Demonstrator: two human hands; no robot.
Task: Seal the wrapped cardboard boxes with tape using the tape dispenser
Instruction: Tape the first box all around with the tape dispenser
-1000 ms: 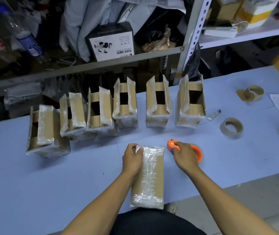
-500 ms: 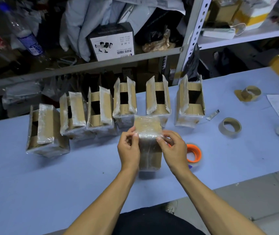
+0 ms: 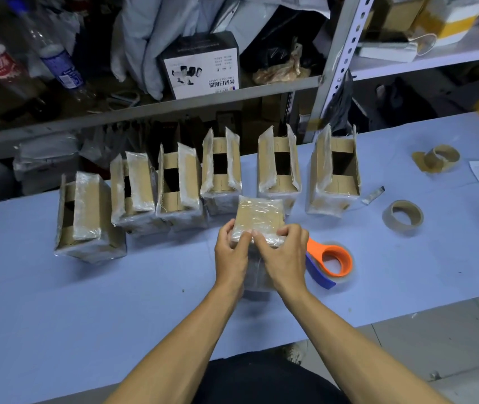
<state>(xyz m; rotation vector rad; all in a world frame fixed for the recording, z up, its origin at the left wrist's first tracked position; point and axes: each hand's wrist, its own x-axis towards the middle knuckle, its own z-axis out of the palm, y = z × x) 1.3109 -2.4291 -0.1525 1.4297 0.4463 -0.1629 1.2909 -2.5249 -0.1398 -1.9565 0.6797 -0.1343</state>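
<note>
Your one head-worn camera looks forward and down, close over the pale blue tabletop (image 3: 57, 301), reaching the grey metal shelving (image 3: 340, 53) behind.

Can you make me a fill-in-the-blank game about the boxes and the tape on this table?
1. The wrapped box is held by ____ hands.
2. The tape dispenser on the blue table has a handle coloured ____.
3. The open boxes standing in a row behind the hands number ____.
4. The tape dispenser lies to the ____ of the right hand.

Missing words: both; orange; six; right
</note>
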